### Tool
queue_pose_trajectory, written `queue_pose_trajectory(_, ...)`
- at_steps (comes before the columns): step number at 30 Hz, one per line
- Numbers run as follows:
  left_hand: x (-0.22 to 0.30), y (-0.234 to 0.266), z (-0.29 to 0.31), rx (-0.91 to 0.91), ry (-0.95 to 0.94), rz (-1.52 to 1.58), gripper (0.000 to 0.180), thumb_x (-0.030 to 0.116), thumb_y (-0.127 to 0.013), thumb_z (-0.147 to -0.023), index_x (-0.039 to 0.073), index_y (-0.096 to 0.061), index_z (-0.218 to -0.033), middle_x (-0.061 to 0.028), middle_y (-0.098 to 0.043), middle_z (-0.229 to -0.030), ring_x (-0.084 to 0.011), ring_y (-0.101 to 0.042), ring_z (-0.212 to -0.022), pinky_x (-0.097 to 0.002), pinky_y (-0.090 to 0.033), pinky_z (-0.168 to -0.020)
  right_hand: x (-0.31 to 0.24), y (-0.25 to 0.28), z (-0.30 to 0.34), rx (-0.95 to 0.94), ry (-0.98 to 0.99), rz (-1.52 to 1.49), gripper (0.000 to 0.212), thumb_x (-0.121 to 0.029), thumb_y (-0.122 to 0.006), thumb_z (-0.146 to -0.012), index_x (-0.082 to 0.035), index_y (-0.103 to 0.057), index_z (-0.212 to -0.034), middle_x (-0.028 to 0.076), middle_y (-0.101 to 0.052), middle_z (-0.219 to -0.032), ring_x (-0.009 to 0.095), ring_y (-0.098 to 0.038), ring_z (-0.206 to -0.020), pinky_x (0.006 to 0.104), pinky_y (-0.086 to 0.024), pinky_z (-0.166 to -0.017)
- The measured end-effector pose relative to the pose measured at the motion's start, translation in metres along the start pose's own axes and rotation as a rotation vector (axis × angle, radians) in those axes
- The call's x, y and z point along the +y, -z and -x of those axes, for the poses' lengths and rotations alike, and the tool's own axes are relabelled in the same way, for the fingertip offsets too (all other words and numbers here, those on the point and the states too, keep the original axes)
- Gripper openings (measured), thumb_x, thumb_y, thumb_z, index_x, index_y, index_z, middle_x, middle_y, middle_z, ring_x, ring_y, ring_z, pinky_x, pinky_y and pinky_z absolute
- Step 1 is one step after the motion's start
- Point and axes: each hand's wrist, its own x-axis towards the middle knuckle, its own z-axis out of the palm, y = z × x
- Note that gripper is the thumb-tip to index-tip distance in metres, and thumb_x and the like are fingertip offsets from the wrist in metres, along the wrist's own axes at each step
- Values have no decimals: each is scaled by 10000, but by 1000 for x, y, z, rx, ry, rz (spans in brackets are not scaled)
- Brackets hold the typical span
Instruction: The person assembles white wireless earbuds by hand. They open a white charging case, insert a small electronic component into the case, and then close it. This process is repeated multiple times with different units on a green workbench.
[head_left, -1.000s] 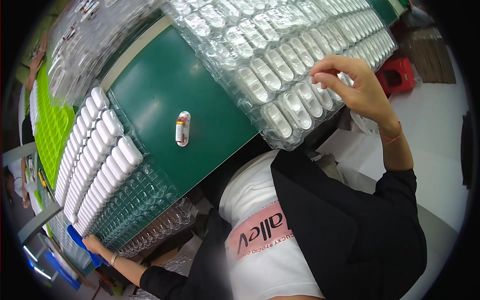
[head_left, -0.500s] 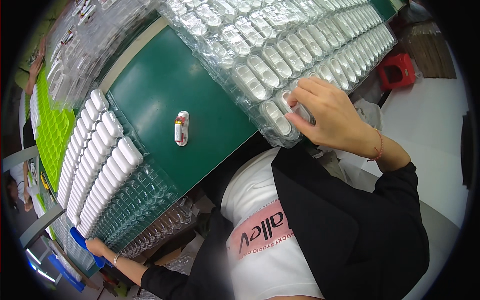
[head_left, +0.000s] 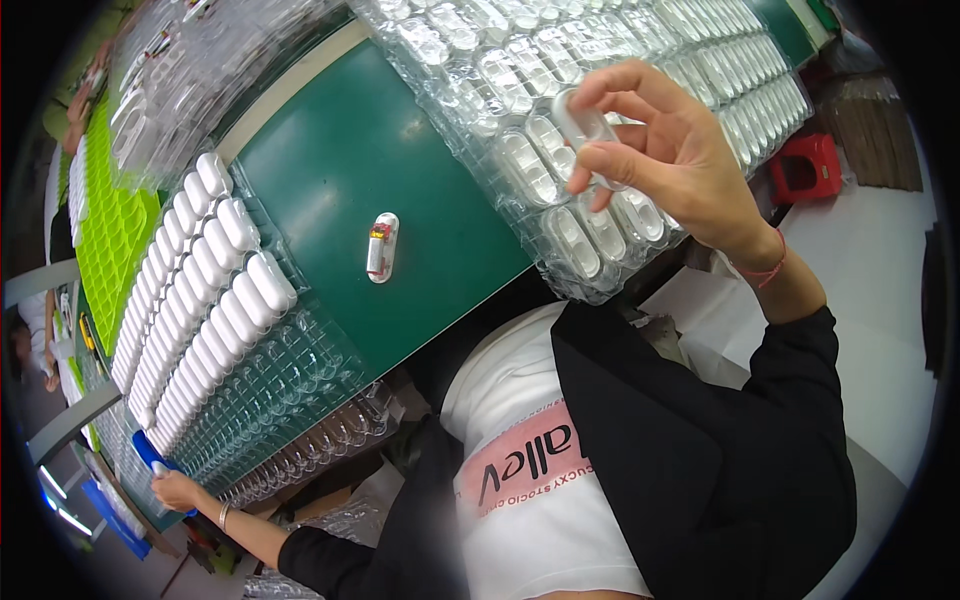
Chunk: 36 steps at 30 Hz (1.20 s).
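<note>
Raised over the clear plastic tray on the right, my right hand pinches a white oval plastic shell between thumb and fingers. Hollow white shells of the same kind fill that tray's pockets. Far to the left, my left hand is wrapped around a blue hand tool whose exact kind I cannot make out. Between my hands, on the green tabletop, lies one white oval shell with a small battery and red parts on it.
Rows of smooth white oval casings sit in a clear tray at left. More clear trays pile up at the far left, beside a bright green mat and other people's hands. A red stool stands at right.
My right hand has lifted a white shell out of the tray's near row and risen up and slightly left. My left hand and the blue tool have shifted slightly left.
</note>
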Motion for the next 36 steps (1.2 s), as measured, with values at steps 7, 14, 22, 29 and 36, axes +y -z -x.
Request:
queue_pose_trajectory(7, 137, 293, 192, 169, 32, 1284, 255, 12, -567, -953, -135, -547, -1160, -218, -651, -1115, -265, -647, -1053, -370, -535, -958, 7, -26, -34, -297, -14, -104, 309, -142, -619, -979, 12, -598, -1247, 145, -606, -1235, 222, -706, -934, 295, -589, -773)
queue_pose_trajectory(14, 242, 420, 320, -875, -84, 2220, 340, -51, -605, -913, -86, -463, -1219, -248, -618, -1171, -245, -641, -1042, -340, -508, -945, 13, -41, -41, -387, -70, -146, 370, -34, -668, -924, 36, -580, -1277, 155, -612, -1291, 146, -686, -956, 257, -568, -816)
queue_pose_trajectory(22, 272, 417, 324, -1191, -145, 2461, 433, 0, -647, -924, -67, -453, -1305, -208, -605, -1235, -215, -602, -1138, -341, -489, -981, 27, -47, -38, -319, 103, 4, 349, 5, -698, -872, -23, -644, -1215, 99, -680, -1217, 76, -696, -842, 196, -517, -686)
queue_pose_trajectory(29, 275, 415, 325, -1235, -106, 2474, 425, 4, -648, -925, -49, -452, -1299, -191, -605, -1242, -207, -604, -1137, -343, -495, -981, 31, -49, -37, -288, 68, -7, 332, 18, -701, -866, -14, -654, -1193, 94, -682, -1183, 93, -701, -853, 205, -526, -688)
queue_pose_trajectory(36, 275, 412, 325, -1264, -125, 2468, 411, -14, -631, -928, -46, -460, -1301, -172, -610, -1235, -197, -609, -1126, -339, -499, -977, 31, -49, -37, -296, 72, -1, 313, 23, -699, -866, -9, -660, -1175, 88, -683, -1158, 100, -700, -876, 211, -536, -690)
